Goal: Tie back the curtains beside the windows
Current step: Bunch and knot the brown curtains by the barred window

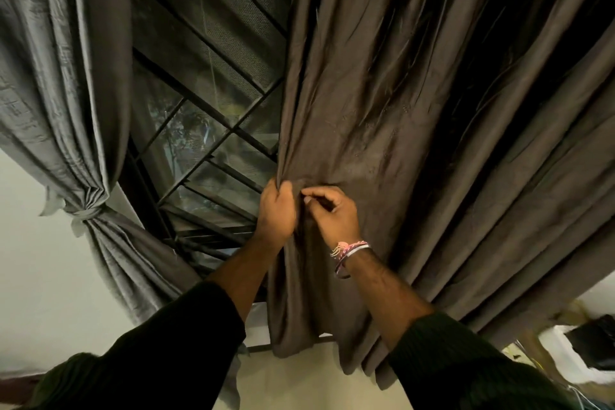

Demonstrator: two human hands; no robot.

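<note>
A dark brown curtain [399,110] hangs loose over the right side of the window [206,103]. My left hand [276,210] grips its inner edge, fingers curled round a bunch of cloth. Just to the right, my right hand [332,213] pinches a fold of the same curtain between thumb and fingertips. The two hands almost touch. On the left, a grey curtain [66,76] is gathered and bound with a knotted tie [83,210] at the wall.
The window has a dark metal grille [233,133] and mesh behind it. A pale wall [40,293] runs below and to the left. White and dark clutter [585,349] sits at the lower right, below the brown curtain's hem.
</note>
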